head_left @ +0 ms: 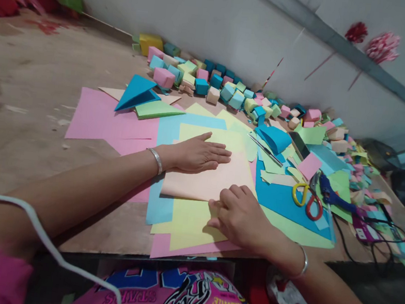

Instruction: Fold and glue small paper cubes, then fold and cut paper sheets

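Note:
A folded sheet of peach paper [198, 185] lies on a stack of coloured sheets, its fold facing me. My left hand [200, 155] rests flat on it, fingers stretched out to the right. Curled at the near right part of the fold is my right hand [241, 217], its knuckles against the paper and its thumb tucked toward the yellow sheet [194, 226] below. I see nothing held in its fingers. Under the stack, a light blue sheet [160, 201] and a pink sheet [118, 123] stick out on the left.
Scissors [307, 195], a blue glue gun [336, 194], a phone [298, 146] and metal tweezers [266, 150] lie on the right among paper scraps. Small paper cubes [216, 80] line the wall. A folded blue paper [138, 93] lies behind my left hand. A white cable [34, 220] crosses my left arm.

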### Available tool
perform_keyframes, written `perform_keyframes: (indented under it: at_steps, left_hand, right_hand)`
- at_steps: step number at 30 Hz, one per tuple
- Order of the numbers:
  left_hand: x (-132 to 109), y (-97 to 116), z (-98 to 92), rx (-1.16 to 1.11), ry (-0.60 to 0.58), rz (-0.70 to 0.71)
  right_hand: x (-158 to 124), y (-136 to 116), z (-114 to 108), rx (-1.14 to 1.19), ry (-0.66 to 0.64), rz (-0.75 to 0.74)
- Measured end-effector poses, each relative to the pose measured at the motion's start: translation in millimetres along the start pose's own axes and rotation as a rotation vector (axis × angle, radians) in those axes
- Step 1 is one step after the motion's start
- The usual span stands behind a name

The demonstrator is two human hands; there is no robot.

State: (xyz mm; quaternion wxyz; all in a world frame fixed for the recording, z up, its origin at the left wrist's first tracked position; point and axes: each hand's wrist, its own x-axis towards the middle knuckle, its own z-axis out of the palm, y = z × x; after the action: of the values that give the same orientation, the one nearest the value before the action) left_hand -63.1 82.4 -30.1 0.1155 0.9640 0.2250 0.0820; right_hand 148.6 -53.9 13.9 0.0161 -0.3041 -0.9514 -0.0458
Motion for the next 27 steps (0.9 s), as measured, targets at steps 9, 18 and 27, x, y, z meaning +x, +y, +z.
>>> perform_keyframes:
  at_steps: [9,18,27]
  left_hand:
    - [2.0,2.1,-3.1,0.003,-0.044,-0.023]
    - [0.9,7.3,-5.7,-0.018,-0.027,-0.025]
    - [1.7,7.6,-4.1,0.000,-0.039,-0.029]
  right_hand:
    - [30.5,10.5,15.6,-0.041,-0.092,-0.101]
    - [17.9,-0.4,5.2,0.060,0.041,-0.251]
    - [45.3,-35.3,16.3,0.126,0.022,-0.366]
